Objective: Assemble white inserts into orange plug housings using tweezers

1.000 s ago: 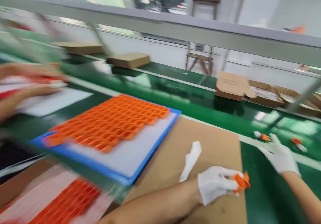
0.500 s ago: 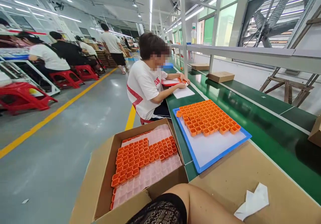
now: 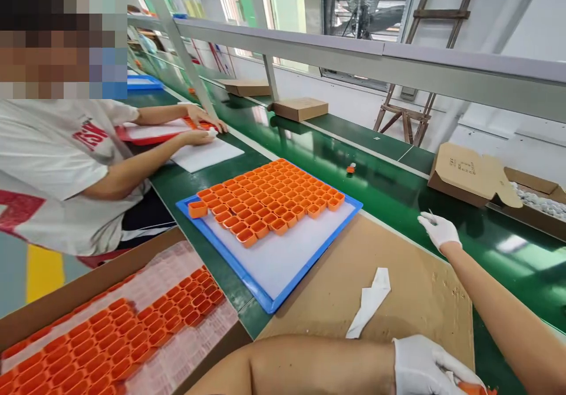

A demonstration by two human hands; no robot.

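Note:
Low at the bottom edge, my left hand, in a white glove, is closed on an orange plastic piece, which is mostly cut off by the frame. My right hand, also gloved, reaches over the green conveyor belt. Its fingers pinch a thin grey pointed tool, too small to name surely. Left of both hands, a blue-rimmed tray holds rows of small orange cups on a white sheet.
A carton with more orange cups stands at lower left. White torn paper lies on a cardboard sheet. A small orange-and-white piece rides on the belt. A box of whitish parts is at right. A co-worker sits left.
The view has swung right and closer to the table. Both my gloved hands have come into view, along with the orange-and-white piece on the belt and the box of whitish parts.

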